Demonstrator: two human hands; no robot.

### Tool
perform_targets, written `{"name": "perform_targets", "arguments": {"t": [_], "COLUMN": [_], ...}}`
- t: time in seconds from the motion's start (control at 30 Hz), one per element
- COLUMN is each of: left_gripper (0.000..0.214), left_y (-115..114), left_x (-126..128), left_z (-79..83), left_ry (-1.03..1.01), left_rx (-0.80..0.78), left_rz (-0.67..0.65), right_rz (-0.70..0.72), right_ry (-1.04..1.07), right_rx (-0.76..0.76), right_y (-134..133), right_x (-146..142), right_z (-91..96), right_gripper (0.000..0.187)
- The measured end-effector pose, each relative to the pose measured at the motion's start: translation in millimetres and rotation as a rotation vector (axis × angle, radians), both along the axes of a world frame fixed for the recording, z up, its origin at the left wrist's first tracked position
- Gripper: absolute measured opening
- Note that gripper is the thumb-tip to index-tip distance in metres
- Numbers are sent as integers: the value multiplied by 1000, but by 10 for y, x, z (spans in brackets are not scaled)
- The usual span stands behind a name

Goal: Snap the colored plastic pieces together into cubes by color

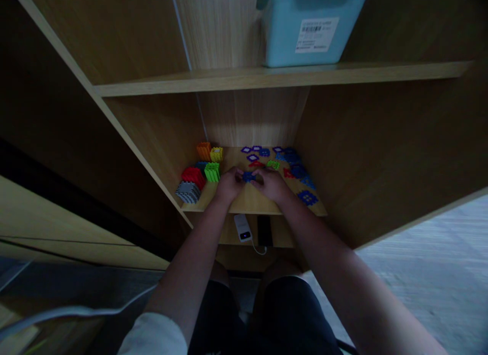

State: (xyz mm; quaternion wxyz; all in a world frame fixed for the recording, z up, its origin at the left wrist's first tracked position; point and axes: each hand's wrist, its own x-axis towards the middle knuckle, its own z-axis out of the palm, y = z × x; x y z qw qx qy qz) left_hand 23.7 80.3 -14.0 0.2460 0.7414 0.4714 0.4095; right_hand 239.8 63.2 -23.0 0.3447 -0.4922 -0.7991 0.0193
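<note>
Nearest are the person's dark shorts (301,314), with a lower shelf (224,236) beyond them holding a white device (242,228) with a cable and, beside it, a flat black slab (264,231). Above that, at the toy shelf (244,202), the left hand (230,184) and right hand (270,182) face each other, fingers curled in, pinching a small blue interlocking plastic piece (249,176) by opposite sides. It sits right between the fingertips, over the middle of the shelf.

Left of the left hand stand stacks of similar pieces: a gray stack (188,191) in front, then a red stack (193,177) and a green stack (212,172), with an orange stack (204,151) and a yellow stack (216,154) behind. Right of the right hand, a blue square piece (307,197) lies near the front edge, and loose blue pieces (299,172) lie behind it. Just beyond the hands are a flat red piece (256,164) and a flat green piece (273,165); purple-edged pieces (252,157) lie farther back.
</note>
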Motion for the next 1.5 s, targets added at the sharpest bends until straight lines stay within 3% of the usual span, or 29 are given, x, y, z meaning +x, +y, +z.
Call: {"name": "perform_targets", "arguments": {"t": [0.63,0.73,0.83,0.9,0.97,1.2,1.5], "left_gripper": [23,25,25,23,22,25,26], "left_y": [-19,-7,13,27,36,28,19], "left_x": [9,8,9,10,12,6,13], "left_z": [8,-4,-24,-38,-50,-52,-40], "left_ry": [19,13,0,-6,3,41,7], "left_rx": [9,14,0,-9,-6,14,21], "left_rz": [14,14,5,-1,2,22,18], "right_rz": [17,-139,-517,-759,-902,-929,-879], "right_ry": [-13,13,51,22,-32,-80,-53], "right_rx": [13,97,137,69,-39,-232,-176], "right_y": [-39,-119,-206,-244,-255,-202,-201], "right_x": [-7,-27,-33,-31,-30,-23,5], "right_z": [38,107,142,133,110,111,65], "right_gripper": [25,30,40,52,63,71,69]}}
